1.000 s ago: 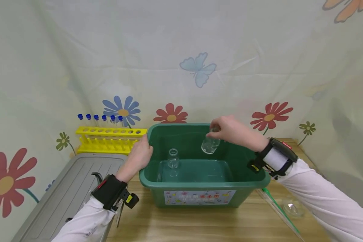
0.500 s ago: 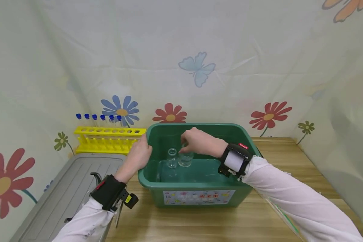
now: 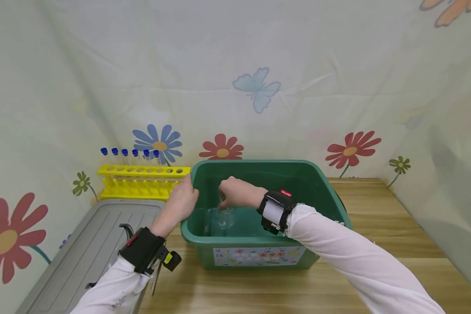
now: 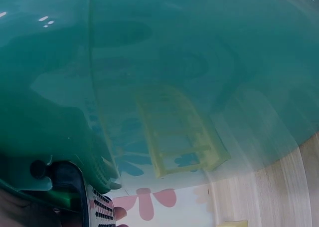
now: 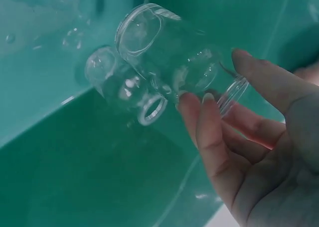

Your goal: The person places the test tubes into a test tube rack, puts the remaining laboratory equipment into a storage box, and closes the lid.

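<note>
My right hand pinches a clear glass bottle by its neck, low inside the green plastic tub. In the right wrist view the bottle is tilted, its base pointing away from the fingertips. A smaller-looking glass bottle stands in the tub close beside it; in the head view the right hand and held bottle hide most of it. My left hand grips the tub's left rim. The left wrist view shows mostly the tub's glossy side and a dark handle near the fingers.
A yellow test tube rack with several blue-capped tubes stands at the back left. The grey lid-like panel lies left of the tub on the wooden table. A flower-patterned curtain closes off the back.
My right hand has carried the glass bottle left and down inside the tub, to beside the other bottle. The left hand keeps its place on the rim.
</note>
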`<state>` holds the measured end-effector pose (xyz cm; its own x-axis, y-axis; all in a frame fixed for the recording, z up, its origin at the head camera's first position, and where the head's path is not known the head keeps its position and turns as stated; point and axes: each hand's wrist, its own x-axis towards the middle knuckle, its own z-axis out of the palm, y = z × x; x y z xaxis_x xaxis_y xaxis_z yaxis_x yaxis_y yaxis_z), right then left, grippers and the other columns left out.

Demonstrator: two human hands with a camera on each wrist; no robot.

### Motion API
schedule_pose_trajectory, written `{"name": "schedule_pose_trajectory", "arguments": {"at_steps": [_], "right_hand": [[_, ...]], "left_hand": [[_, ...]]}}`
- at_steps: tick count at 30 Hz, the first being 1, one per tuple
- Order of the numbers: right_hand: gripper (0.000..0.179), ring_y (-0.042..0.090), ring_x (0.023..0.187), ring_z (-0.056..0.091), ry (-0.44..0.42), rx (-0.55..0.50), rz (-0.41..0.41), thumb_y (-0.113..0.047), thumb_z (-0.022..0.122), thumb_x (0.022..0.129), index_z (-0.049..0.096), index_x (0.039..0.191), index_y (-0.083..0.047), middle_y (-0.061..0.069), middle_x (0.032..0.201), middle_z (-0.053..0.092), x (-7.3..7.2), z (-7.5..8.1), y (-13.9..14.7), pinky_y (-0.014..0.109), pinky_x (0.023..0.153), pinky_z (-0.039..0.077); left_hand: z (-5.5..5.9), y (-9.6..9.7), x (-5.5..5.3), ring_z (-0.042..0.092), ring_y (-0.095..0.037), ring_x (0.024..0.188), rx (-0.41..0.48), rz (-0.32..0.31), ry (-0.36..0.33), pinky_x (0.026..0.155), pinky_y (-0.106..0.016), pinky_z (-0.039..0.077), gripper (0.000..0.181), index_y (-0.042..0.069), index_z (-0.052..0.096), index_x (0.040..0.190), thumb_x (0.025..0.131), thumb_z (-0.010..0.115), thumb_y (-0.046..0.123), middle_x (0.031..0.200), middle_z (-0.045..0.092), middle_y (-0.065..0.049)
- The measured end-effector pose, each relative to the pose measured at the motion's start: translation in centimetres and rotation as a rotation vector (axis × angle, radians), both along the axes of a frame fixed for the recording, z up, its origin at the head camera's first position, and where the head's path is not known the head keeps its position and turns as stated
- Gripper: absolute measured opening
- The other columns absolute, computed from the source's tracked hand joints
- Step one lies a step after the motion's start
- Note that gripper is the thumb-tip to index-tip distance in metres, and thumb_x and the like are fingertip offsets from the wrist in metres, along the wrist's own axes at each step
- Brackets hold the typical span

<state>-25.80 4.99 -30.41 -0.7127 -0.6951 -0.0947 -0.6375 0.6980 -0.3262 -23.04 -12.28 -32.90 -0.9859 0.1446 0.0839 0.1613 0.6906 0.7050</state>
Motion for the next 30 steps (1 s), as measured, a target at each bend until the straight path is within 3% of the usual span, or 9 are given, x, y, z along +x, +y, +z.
{"name": "schedule_pose_trajectory", "arguments": {"at_steps": [8, 13, 21, 27, 30], "right_hand": [[0.017, 0.009, 0.04, 0.035, -0.037, 0.029, -0.004, -0.019, 0.073, 0.076, 0.063, 0.071, -0.006, -0.002, 0.049, 0.038, -0.6, -1.4, -0.8, 0.022, 0.042, 0.026], [0.018, 0.009, 0.039, 0.036, -0.032, 0.058, -0.017, -0.021, 0.073, 0.077, 0.062, 0.071, -0.008, -0.002, 0.049, 0.037, -0.8, -1.6, -1.0, 0.022, 0.041, 0.026], [0.02, 0.009, 0.04, 0.024, -0.038, 0.086, -0.04, -0.022, 0.073, 0.077, 0.061, 0.07, -0.008, -0.003, 0.05, 0.026, -1.2, -2.1, -1.1, 0.023, 0.041, 0.022], [0.021, 0.01, 0.041, 0.027, -0.053, 0.103, -0.042, -0.021, 0.073, 0.077, 0.06, 0.067, -0.008, -0.003, 0.051, 0.028, -1.6, -2.5, -1.2, 0.023, 0.041, 0.023], [0.019, 0.009, 0.044, 0.034, -0.066, 0.123, -0.048, -0.021, 0.073, 0.077, 0.061, 0.071, -0.007, -0.004, 0.055, 0.037, -1.7, -2.8, -1.3, 0.023, 0.043, 0.028]], "left_hand": [[0.0, -0.1, -0.1, 0.058, -0.032, 0.092, -0.005, -0.002, -0.02, 0.066, -0.039, 0.052, 0.042, -0.004, 0.025, 0.133, 0.094, 0.038, 0.006, 0.117, 0.047, -0.024], [0.0, -0.1, -0.1, 0.059, -0.032, 0.089, -0.005, -0.002, -0.011, 0.064, -0.037, 0.052, 0.041, -0.003, 0.027, 0.131, 0.094, 0.039, 0.006, 0.114, 0.048, -0.023], [-0.1, -0.1, 0.1, 0.06, -0.031, 0.089, 0.022, -0.004, -0.016, 0.063, -0.036, 0.052, 0.04, -0.001, 0.027, 0.132, 0.094, 0.039, 0.007, 0.115, 0.048, -0.021], [-0.2, -0.1, 0.0, 0.06, -0.031, 0.087, 0.008, -0.001, -0.006, 0.064, -0.037, 0.052, 0.041, -0.002, 0.028, 0.131, 0.094, 0.039, 0.007, 0.113, 0.049, -0.021], [-0.3, -0.1, 0.1, 0.06, -0.03, 0.087, 0.012, 0.0, 0.001, 0.064, -0.037, 0.052, 0.041, -0.002, 0.028, 0.131, 0.094, 0.04, 0.007, 0.113, 0.05, -0.02]]}}
